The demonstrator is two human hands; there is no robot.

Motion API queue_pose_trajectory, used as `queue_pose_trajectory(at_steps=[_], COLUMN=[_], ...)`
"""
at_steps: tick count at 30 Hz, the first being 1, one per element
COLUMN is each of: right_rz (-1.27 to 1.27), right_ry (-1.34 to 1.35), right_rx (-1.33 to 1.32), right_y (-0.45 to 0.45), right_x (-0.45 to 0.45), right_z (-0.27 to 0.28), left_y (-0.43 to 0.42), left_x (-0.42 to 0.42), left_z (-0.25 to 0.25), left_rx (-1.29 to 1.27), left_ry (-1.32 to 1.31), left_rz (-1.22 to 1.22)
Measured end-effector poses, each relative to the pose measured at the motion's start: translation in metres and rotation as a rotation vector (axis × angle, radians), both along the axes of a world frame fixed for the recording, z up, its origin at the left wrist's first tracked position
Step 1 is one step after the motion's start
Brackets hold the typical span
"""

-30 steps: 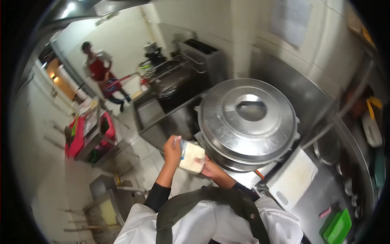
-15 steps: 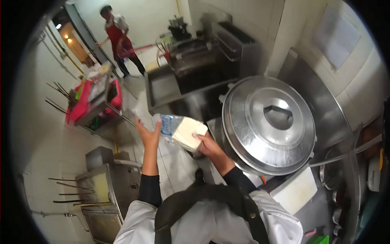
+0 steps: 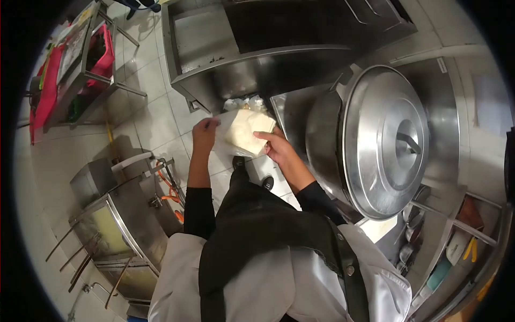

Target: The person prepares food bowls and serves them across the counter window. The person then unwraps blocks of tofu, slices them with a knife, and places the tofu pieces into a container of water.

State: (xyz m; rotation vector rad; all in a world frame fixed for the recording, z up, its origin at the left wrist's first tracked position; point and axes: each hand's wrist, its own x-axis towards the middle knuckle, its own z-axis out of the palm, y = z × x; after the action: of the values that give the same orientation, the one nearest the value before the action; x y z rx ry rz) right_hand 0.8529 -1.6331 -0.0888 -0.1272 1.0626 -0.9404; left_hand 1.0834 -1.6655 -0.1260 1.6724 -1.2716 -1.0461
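In front of my body I hold a see-through plastic packet with a pale cream, flat, squarish block or stack inside. My right hand grips its right side, thumb on top and fingers underneath. My left hand is closed on the left end of the plastic, with the fingers pinched together. What exactly the cream contents are, I cannot tell. Just beyond the packet, crumpled whitish plastic shows low down near the steel counter.
A large lidded steel pot stands close on my right. Ahead runs a steel counter with a sunken tray. To the left are a fryer-like steel unit and a rack with pink bins. Tiled floor lies between.
My view has tipped downward, and the person in the red apron is mostly out of frame. My left hand has gone from spread fingers to a pinch on the plastic.
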Motion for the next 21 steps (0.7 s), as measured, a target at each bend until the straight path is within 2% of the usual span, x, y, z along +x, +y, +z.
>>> queue_pose_trajectory(at_steps=[3,5,6,7,9,11,13,16,18,21], right_rz=[0.039,0.061,0.075,0.088,0.002,-0.061,-0.082,-0.084,-0.083,-0.039], right_ry=[0.113,0.28,0.32,0.362,0.498,0.572,0.676,0.539,0.536,0.582], right_rx=[-0.049,-0.065,-0.07,-0.076,-0.096,-0.113,-0.138,-0.078,-0.042,0.039], right_y=[-0.01,-0.022,-0.029,-0.036,-0.04,-0.042,-0.038,-0.035,-0.018,0.024], right_x=[-0.013,-0.025,-0.03,-0.031,-0.029,-0.028,-0.026,-0.02,-0.024,-0.042], right_z=[-0.012,-0.005,0.001,0.009,-0.007,-0.017,-0.034,-0.031,-0.045,-0.076], left_y=[-0.01,-0.023,-0.028,-0.031,-0.035,-0.044,-0.043,-0.026,-0.021,-0.05], left_x=[0.058,0.084,0.095,0.087,0.059,0.028,-0.021,-0.071,-0.085,-0.102], left_z=[-0.031,-0.015,-0.031,-0.052,-0.116,-0.232,-0.342,-0.435,-0.413,-0.285], left_rx=[0.004,0.207,0.343,0.268,0.12,0.216,0.305,0.0,0.207,-0.167], left_ry=[0.14,0.114,0.209,0.175,0.113,-0.015,0.204,-0.526,-0.499,-0.625], left_rz=[0.185,0.301,0.299,0.265,0.191,0.154,0.157,-0.105,0.026,-0.222])
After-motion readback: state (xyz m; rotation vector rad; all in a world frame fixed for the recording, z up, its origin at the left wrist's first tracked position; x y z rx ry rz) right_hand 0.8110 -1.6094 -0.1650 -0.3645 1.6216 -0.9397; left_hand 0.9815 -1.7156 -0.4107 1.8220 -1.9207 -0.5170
